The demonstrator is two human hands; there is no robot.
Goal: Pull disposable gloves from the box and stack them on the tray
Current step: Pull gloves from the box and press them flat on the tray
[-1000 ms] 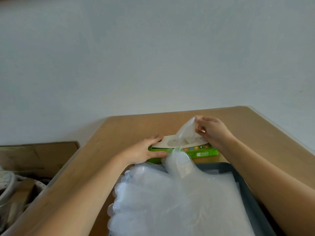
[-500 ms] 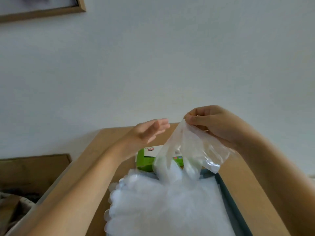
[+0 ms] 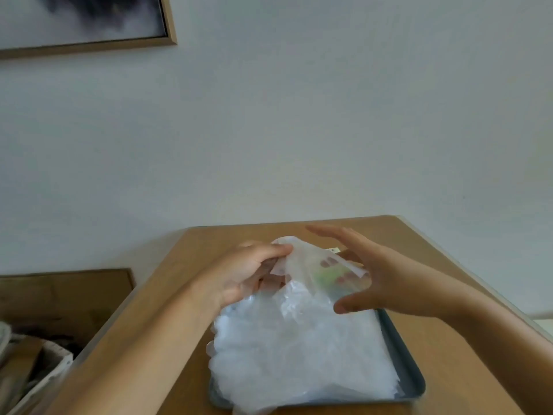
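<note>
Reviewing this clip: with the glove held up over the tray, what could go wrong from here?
1. Only the left hand pinches the glove, at one edge, and the right hand is open. The thin film may land creased or folded instead of flat.
2. The stack already bulges past the left edge of the tray. Another glove pressed on top might push some gloves off onto the table.

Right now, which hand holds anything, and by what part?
The left hand pinches the loose glove at its top edge. The right hand is open, fingers spread, gripping nothing.
</note>
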